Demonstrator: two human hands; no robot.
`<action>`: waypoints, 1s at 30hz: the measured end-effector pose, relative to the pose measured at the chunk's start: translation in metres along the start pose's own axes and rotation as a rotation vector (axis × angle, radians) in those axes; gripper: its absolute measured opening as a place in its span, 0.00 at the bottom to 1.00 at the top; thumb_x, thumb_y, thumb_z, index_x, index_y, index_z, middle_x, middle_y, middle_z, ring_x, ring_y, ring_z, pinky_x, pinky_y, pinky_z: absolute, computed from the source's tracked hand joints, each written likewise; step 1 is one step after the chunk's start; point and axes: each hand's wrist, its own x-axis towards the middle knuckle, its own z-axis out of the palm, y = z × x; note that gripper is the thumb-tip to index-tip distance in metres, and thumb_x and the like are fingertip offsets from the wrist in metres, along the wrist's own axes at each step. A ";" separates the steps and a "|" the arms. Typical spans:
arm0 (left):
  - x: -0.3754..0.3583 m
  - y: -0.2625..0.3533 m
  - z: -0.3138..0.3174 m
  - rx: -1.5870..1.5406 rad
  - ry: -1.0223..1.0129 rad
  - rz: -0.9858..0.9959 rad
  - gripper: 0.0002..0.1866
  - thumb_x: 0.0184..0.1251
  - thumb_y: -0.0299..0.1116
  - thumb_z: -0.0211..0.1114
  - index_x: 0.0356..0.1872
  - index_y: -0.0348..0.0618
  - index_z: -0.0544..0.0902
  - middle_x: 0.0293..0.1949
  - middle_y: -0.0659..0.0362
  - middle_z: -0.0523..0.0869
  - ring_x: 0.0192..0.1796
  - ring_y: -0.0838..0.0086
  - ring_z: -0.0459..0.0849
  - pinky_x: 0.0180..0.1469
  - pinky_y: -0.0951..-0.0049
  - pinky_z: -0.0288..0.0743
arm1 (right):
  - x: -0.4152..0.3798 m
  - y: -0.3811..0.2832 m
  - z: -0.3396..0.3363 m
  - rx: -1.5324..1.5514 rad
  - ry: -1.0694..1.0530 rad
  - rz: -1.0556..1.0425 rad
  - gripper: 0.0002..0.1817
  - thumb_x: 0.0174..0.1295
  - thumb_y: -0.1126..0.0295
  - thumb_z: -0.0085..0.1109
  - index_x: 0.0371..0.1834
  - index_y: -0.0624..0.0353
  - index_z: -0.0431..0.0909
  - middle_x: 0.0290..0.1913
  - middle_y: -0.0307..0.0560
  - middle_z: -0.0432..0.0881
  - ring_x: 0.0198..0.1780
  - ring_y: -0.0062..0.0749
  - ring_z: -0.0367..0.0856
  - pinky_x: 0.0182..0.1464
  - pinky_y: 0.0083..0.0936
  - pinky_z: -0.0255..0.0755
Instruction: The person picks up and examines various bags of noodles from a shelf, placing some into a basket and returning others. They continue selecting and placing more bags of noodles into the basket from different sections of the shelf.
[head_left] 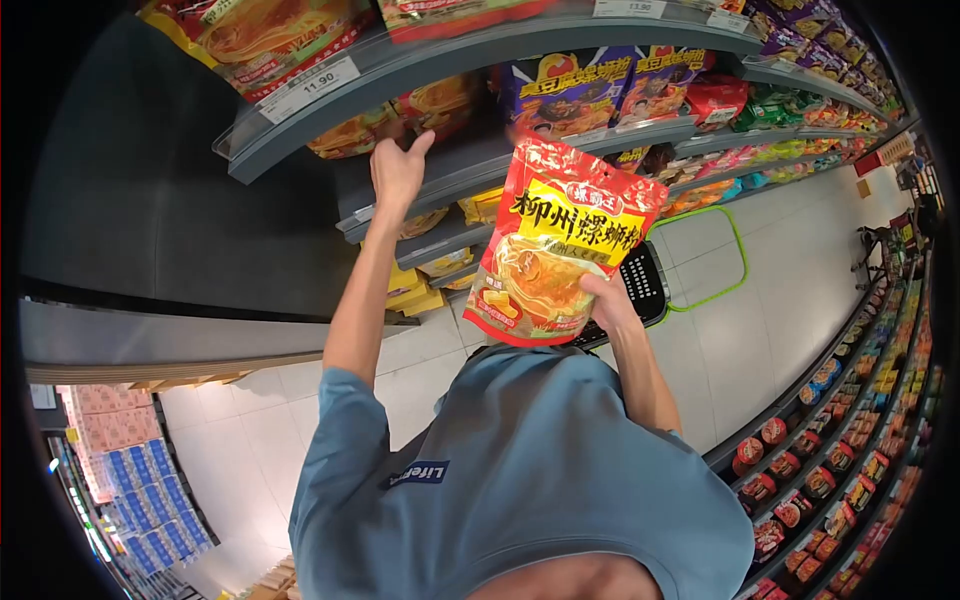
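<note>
My right hand grips a red and yellow bag of instant rice noodles by its lower right side, thumb on the front. The bag is held up with its printed front facing me. My left hand reaches into the shelf at the upper left, its thumb stretched out and away from the fingers. Its fingertips are in shadow beside similar noodle bags lying on that shelf. Whether they touch a bag is hard to make out.
Above my left hand runs a shelf edge with a price tag. Purple noodle bags stand to the right. A black shopping basket with a green handle is below the held bag. Shelves of cup noodles line the aisle's far side.
</note>
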 end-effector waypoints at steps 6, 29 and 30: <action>0.062 -0.010 0.041 -0.255 -0.019 0.025 0.22 0.54 0.36 0.75 0.43 0.28 0.80 0.39 0.52 0.87 0.37 0.68 0.84 0.43 0.66 0.75 | -0.023 -0.012 -0.025 -0.071 0.048 -0.063 0.43 0.47 0.74 0.72 0.68 0.59 0.61 0.64 0.46 0.73 0.64 0.37 0.72 0.67 0.37 0.66; 0.003 -0.037 0.012 -0.044 0.293 0.302 0.07 0.63 0.20 0.58 0.40 0.31 0.81 0.29 0.44 0.83 0.30 0.61 0.82 0.34 0.69 0.72 | -0.020 -0.012 -0.028 -0.037 0.094 -0.054 0.39 0.51 0.75 0.71 0.68 0.61 0.62 0.63 0.48 0.75 0.63 0.37 0.74 0.66 0.36 0.67; -0.001 -0.043 0.004 -0.053 0.411 0.542 0.08 0.62 0.19 0.58 0.40 0.32 0.82 0.29 0.45 0.83 0.29 0.56 0.83 0.34 0.68 0.73 | -0.019 -0.010 -0.030 -0.032 0.088 -0.045 0.39 0.51 0.74 0.71 0.68 0.61 0.62 0.62 0.48 0.75 0.63 0.37 0.74 0.66 0.36 0.67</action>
